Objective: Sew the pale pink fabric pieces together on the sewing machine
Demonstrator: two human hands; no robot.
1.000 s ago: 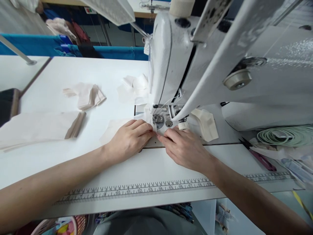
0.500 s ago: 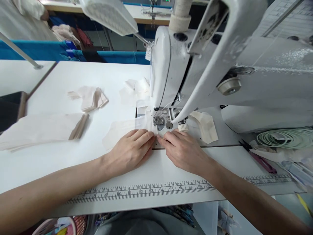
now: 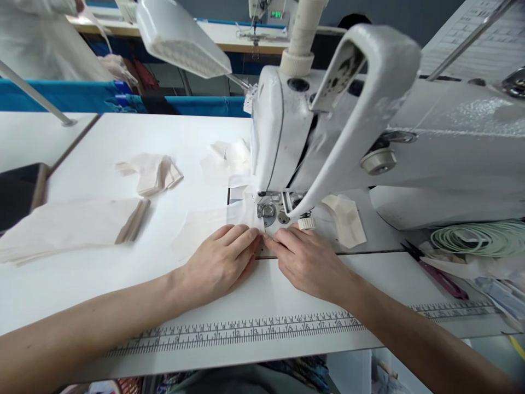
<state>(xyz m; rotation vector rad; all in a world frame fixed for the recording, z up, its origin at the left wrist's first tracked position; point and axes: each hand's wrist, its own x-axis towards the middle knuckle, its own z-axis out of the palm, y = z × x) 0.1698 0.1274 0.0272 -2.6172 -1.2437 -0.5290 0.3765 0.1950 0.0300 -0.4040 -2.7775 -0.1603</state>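
Thin white fabric [image 3: 205, 225] lies flat on the table, its right end beneath the presser foot [image 3: 266, 210] of a white sewing machine [image 3: 266, 131]. My left hand [image 3: 225, 260] presses on the fabric just in front of the foot, fingers together. Close beside it, my right hand [image 3: 307, 260] is closed, its thumb and index finger at the fabric's edge; the fingertips of both hands nearly meet. A cream fabric piece [image 3: 345, 220] rests right of the needle area.
Stacked fabric pieces [image 3: 77, 224] and a smaller pile [image 3: 151, 174] lie at the left. Dark-bladed snips [image 3: 441, 274] and a coil of pale green cord [image 3: 479, 238] are at the right. A printed ruler [image 3: 246, 331] runs along the front edge. Behind, a person in white [image 3: 49, 44] is partly visible.
The view has tilted slightly upward, so the table and machine appear lower. Both hands keep nearly the same place at the fabric. In the background, the person's arm has moved.
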